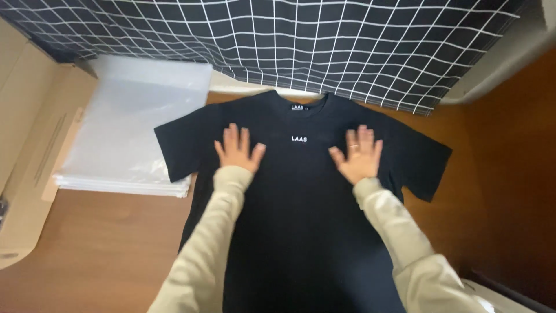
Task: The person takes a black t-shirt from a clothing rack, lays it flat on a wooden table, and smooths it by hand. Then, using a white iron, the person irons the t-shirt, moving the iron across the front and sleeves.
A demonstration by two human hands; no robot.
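Left hand [238,149] and right hand [359,154] apart, fingers spread flat on black t-shirt [301,220] laid on wooden table [98,243], clear bag stack [130,136] just left, grid-pattern cloth [324,40] behind.

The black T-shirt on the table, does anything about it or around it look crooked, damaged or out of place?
Nothing stands out. The black T-shirt lies flat and face up on the wooden table, sleeves spread, both hands pressed flat on its chest: left hand, right hand. The stack of clear plastic bags beside it looks tidy.

Both arms are stretched forward; the left hand [238,149] and right hand [358,155] are laid flat, fingers spread, apparently pressing down.
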